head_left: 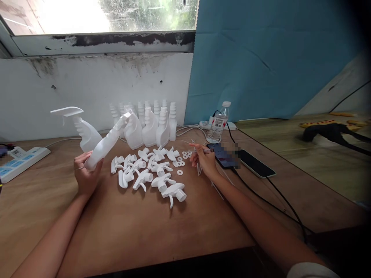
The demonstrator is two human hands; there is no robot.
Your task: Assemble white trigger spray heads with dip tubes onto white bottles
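My left hand [85,173] is closed round the base of a white spray bottle [107,143], which tilts up to the right with a trigger head [125,117] fitted on its neck. My right hand [204,158] rests on the wooden table [130,227], its fingers pinching thin clear tubes [199,166] near some small white rings [181,160]. Between my hands lies a heap of loose white trigger heads [150,173].
A finished spray bottle [84,129] stands at the left, several headless white bottles [150,123] at the back by the wall. A power strip [20,162] lies far left. A water bottle [218,122], two phones [256,164] and black cables [269,200] are on the right.
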